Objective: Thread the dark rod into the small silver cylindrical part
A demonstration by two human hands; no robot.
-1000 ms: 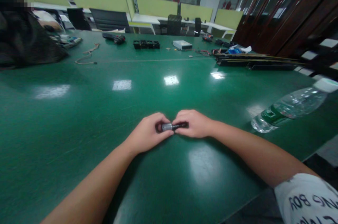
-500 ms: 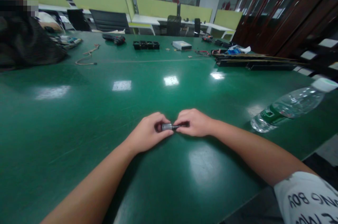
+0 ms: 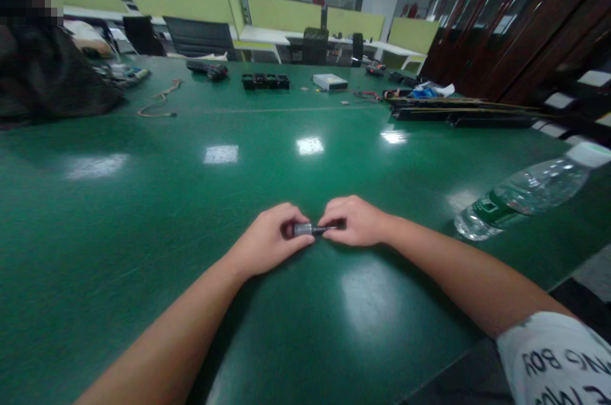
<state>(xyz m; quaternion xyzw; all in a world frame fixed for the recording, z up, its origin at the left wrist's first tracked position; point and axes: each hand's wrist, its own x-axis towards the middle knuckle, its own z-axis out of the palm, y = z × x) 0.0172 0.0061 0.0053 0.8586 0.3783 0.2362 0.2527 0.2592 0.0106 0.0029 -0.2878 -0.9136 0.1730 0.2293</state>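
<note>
Between my hands, low over the green table, is a small silver-grey cylinder with a thin dark shaft pointing right. My left hand is closed around the cylinder, thumb below and fingers above. The fingertips of my right hand pinch the dark shaft from the other side. Both hands are almost touching. The ends of the piece are partly covered by fingers, and its exact kind cannot be made out.
A clear plastic bottle with a white cap lies right of my right arm. Along the far side of the green table are a cord, black fan-like modules, a flat silver box and dark strips. Another person is at the left.
My right fingertips have slid very slightly right, leaving a little more of the dark shaft in sight. My left hand keeps its grip, nearly still.
</note>
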